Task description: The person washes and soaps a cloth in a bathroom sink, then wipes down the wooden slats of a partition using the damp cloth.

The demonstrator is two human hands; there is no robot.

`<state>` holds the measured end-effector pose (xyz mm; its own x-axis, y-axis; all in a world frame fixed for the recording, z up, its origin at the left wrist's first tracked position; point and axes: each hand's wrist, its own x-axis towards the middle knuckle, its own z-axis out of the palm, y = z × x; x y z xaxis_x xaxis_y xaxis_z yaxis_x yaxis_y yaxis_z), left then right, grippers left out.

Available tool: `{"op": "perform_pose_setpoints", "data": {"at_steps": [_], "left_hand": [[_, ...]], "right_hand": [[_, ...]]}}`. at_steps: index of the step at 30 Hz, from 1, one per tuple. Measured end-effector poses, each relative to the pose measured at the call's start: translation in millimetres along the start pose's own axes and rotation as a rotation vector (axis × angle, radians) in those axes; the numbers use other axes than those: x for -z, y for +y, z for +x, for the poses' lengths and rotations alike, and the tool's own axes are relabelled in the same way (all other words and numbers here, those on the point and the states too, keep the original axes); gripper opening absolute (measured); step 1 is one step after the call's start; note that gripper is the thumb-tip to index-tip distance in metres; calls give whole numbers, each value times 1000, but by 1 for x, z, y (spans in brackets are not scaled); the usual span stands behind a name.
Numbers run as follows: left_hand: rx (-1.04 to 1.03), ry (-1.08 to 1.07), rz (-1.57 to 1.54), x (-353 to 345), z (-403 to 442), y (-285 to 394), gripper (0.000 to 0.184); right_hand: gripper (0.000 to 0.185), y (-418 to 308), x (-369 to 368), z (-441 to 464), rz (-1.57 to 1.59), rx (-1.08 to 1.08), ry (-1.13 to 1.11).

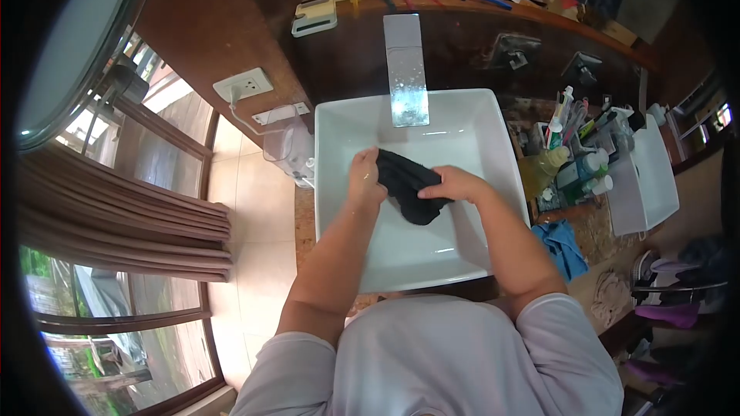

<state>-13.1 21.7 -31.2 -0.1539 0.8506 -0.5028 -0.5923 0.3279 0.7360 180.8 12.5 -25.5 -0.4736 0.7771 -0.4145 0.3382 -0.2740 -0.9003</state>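
A dark, limp black cloth [411, 187] is stretched between my two hands over the white basin [493, 254]. Its exact kind does not show; it is a small, soft, bunched piece. My left hand [365, 177] is closed on its upper left end. At the other end, my right hand [455, 184] pinches its right edge between thumb and fingers. The middle of the cloth sags below my hands. Above the basin juts a wide, flat metal faucet [406, 69], with water drops on its surface and no clear stream visible from it.
Bottles [574, 169] and toothbrushes [563, 112] crowd the counter right of the basin, beside a white bin [647, 177] and a blue cloth [561, 248]. A clear plastic appliance [290, 146] stands on the left, under a wall socket [243, 85]. A soap dish [314, 17] sits on the back ledge.
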Motion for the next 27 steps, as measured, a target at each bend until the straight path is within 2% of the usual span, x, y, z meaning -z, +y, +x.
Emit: {"op": "perform_pose_setpoints", "data": {"at_steps": [2,3,6,7,8,10,11,14,18,19,20,21,22,23,24,25,26,27], "left_hand": [[52,132,58,0,1,-15,25],[173,-182,-32,23,37,-48,29],[267,-339,-444,27,20,-73,35],[221,-342,-594,21,16,-77,41],[258,-189,-326,17,9,-82,42],[300,97,208,-41,-57,-20,45],[224,34,86,-29,-36,-47,42],[244,-566,-357,26,21,-66,33],[156,-57,-34,-23,-32,-31,32],[327,-38,34,-28,-36,-23,42],[291,-121,168,-31,-39,-16,42],[256,-200,300,-32,-42,-11,41],[225,-274,426,-31,-49,-6,41],[146,-314,748,-29,-56,4,35],[128,-382,592,-26,-49,4,34],[107,-446,438,-23,-39,3,33],[86,-509,291,-20,-30,4,32],[19,-413,167,-22,-29,10,25]], "right_hand": [[45,-23,-13,-4,457,121,185],[32,-30,-26,3,691,254,223],[25,-36,-37,15,379,158,500],[23,-32,-41,17,278,119,588],[23,-27,-46,19,178,74,673],[26,-22,-47,29,-34,9,845],[34,-7,-50,37,-167,182,928],[30,-18,-101,21,-215,485,864],[36,-23,-64,25,-170,321,810],[39,-5,-38,41,-110,179,862],[41,5,-16,36,-283,94,899],[38,13,-2,32,-206,28,830],[36,10,-6,30,-26,110,751],[34,5,-7,28,145,194,666],[33,-5,-6,25,310,280,575],[32,-14,-13,13,326,285,484],[33,-11,-14,11,145,264,352],[36,-8,-14,6,-30,243,224]]}}
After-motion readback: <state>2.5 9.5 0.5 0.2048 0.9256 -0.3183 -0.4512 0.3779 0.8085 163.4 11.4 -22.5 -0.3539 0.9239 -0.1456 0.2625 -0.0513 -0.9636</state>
